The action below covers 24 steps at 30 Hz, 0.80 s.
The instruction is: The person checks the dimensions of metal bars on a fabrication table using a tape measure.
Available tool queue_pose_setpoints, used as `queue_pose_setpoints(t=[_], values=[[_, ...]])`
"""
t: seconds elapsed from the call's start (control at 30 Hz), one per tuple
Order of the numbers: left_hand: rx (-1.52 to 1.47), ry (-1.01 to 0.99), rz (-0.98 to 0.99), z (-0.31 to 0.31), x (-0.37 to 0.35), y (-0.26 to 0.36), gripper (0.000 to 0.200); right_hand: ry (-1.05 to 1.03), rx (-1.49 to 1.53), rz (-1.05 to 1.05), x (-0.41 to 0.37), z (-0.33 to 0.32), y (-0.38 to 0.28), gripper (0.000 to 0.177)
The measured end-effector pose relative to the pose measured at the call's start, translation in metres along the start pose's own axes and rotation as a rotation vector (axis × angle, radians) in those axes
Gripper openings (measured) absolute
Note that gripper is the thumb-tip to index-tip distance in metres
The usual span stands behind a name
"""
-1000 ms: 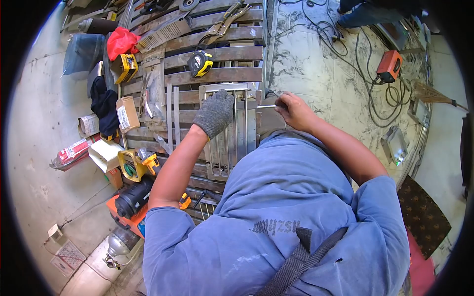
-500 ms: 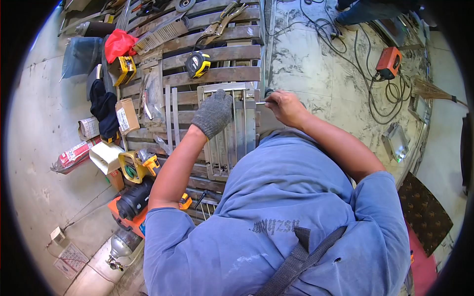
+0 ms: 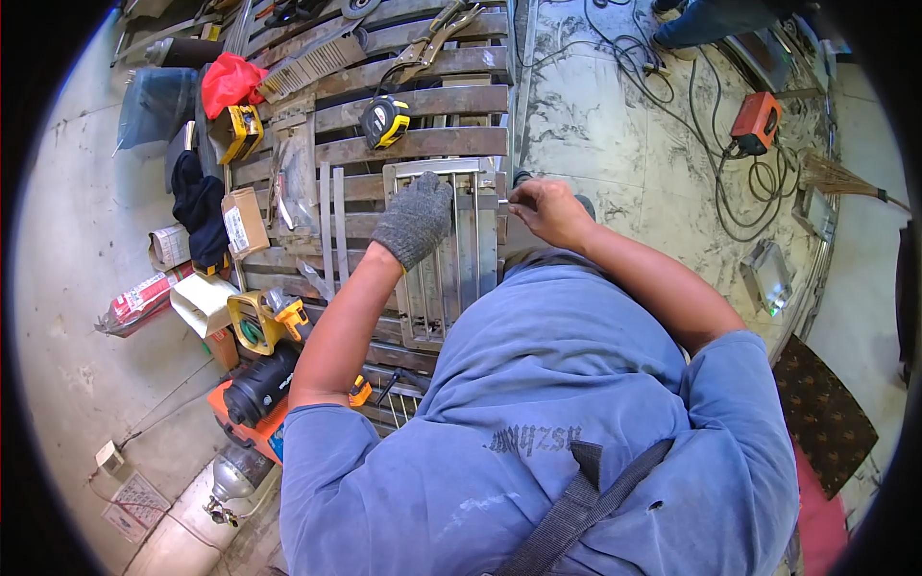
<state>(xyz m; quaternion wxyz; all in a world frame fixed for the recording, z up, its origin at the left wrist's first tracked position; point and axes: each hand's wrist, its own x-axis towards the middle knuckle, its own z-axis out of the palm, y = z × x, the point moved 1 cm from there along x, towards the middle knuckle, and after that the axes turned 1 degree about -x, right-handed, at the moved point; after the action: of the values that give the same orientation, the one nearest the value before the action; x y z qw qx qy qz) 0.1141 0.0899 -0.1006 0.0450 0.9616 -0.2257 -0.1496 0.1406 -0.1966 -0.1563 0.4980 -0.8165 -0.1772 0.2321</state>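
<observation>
A metal frame with several parallel bars lies on the slatted bench, close against my body. My left hand, in a grey knitted glove, rests over the frame's upper part with its fingers curled onto the bars. At the frame's right side, my bare right hand pinches a thin metal rod. Only a short piece of the rod shows between the fingers and the frame; its inner end cannot be made out. Two flat metal strips lie left of the frame.
A yellow-black tape measure and locking pliers lie on the slatted bench. Left are a red bag, a cardboard box and power tools. Cables, an orange machine and another person's legs are at right.
My right hand has shifted slightly left towards the frame, and less of the rod shows between them. My left hand stays in the same place on the frame.
</observation>
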Motion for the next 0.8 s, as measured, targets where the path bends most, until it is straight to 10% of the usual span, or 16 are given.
queue_pose_setpoints(t=[0.8], values=[[-0.136, 0.04, 0.004, -0.005, -0.003, 0.0, 0.017, 0.03, -0.091, -0.131, 0.005, 0.011, 0.001, 0.02]])
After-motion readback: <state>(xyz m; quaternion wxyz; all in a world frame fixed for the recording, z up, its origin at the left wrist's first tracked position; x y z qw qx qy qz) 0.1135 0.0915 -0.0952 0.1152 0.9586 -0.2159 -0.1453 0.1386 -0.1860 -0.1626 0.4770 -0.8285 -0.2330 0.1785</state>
